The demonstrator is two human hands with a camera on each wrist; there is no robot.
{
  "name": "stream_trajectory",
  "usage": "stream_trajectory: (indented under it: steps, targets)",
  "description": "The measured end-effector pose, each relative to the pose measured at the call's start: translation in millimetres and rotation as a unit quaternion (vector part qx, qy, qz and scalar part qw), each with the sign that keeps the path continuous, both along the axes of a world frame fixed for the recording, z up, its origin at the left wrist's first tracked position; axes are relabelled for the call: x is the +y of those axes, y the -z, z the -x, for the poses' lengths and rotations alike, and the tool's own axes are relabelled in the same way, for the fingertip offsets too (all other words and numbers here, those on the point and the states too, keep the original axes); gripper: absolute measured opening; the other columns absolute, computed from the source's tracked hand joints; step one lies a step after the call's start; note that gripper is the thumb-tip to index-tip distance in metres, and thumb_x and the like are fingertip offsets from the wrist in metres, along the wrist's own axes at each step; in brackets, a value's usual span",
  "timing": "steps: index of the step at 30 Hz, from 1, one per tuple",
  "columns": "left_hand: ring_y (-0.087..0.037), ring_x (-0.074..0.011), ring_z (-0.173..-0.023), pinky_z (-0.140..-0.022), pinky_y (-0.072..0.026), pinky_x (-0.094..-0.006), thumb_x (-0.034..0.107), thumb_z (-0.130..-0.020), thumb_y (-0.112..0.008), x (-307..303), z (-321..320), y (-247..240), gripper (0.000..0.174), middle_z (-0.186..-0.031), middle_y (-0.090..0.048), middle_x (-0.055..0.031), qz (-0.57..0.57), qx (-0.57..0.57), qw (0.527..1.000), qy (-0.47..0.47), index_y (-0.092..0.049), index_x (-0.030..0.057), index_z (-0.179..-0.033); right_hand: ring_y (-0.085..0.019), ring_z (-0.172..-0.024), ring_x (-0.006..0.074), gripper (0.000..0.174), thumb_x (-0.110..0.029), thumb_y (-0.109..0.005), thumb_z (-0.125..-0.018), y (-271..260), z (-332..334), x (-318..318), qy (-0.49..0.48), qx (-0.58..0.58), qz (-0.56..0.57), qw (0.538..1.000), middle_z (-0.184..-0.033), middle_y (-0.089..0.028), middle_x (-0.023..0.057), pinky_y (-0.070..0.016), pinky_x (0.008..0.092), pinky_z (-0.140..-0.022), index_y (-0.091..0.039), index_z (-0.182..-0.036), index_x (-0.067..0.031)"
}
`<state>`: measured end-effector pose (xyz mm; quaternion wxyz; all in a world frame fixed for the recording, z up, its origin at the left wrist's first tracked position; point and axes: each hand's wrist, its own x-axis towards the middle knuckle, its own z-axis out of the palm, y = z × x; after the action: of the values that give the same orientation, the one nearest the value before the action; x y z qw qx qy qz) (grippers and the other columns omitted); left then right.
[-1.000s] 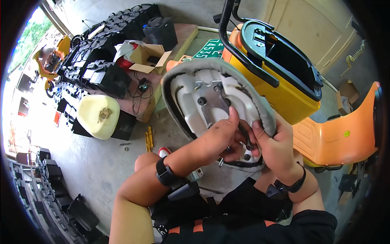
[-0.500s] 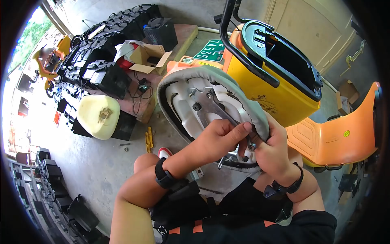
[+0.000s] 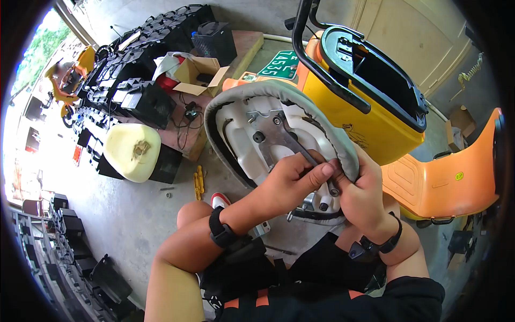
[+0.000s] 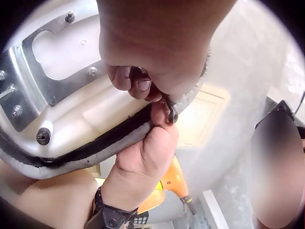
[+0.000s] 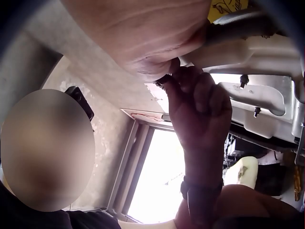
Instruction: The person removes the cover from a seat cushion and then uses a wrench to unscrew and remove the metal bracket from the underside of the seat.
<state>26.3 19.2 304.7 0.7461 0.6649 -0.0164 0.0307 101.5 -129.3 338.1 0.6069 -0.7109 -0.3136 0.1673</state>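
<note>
An upturned scooter seat [image 3: 241, 121] tilts over my lap, its pale plastic underside towards me. A metal bracket [image 3: 268, 142] is bolted to that underside, and a grey cover [image 3: 322, 126] wraps the rim. My left hand [image 3: 295, 180] grips a dark metal tool [image 3: 333, 189] with a round, holed end, close to the rim; the fingers hide much of it. With thumb and fingers my right hand [image 3: 367, 185] holds the cover's edge at the seat's right side. In the left wrist view the tool's end [image 4: 173, 114] shows beside my right thumb.
A yellow scooter body [image 3: 359, 112] with an open compartment stands ahead, its orange footboard [image 3: 445, 185] to the right. Black batteries [image 3: 139, 104], an open carton [image 3: 201, 75] and a bare foam seat pad [image 3: 131, 153] are at left. Yellow-handled tools [image 3: 199, 182] lie on the floor.
The seat has tilted and shifted slightly left. My left hand has turned over, thumb now alongside the tool and near the rim. My right hand stays on the cover's edge.
</note>
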Motion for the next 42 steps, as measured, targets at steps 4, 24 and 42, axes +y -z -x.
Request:
stream_trajectory:
  steps: [4,24,42]
  targets:
    - [-0.047,-0.0078,-0.077,-0.071,-0.0435,-0.0253,0.03,-0.099,-0.055,-7,0,1,0.031,-0.083,-0.054,0.0009,-0.01,0.0,0.999,-0.034,-0.057,-0.001,-0.097,-0.055,-0.093,0.0111,0.031,-0.005,-0.06,-0.093,2,-1,-1,0.004,-0.001,-0.012,1.0,-0.103,-0.064,0.0069,-0.0452,0.0265,-0.085,-0.057,-0.123,0.001]
    - [-0.04,-0.0061,-0.062,-0.056,-0.0342,-0.0221,0.031,-0.106,-0.032,19,-2,8,0.031,-0.069,-0.045,0.0013,0.049,0.019,0.994,-0.094,-0.042,0.0085,-0.088,-0.053,-0.09,0.007,0.028,-0.01,-0.062,-0.092,2,-18,-2,0.072,0.02,-0.038,0.996,-0.099,-0.064,0.001,-0.0439,0.0228,-0.082,-0.06,-0.118,0.0023]
    - [-0.038,-0.0042,-0.057,-0.053,-0.0314,-0.0206,0.041,-0.103,-0.039,41,-8,19,0.049,-0.061,-0.042,0.0045,-0.055,0.13,0.972,-0.19,-0.062,0.0,-0.089,-0.051,-0.085,0.0056,0.028,-0.008,-0.062,-0.092,0,-17,-5,0.066,0.026,-0.046,0.996,-0.094,-0.062,-0.0006,-0.043,0.0213,-0.078,-0.06,-0.118,0.003]
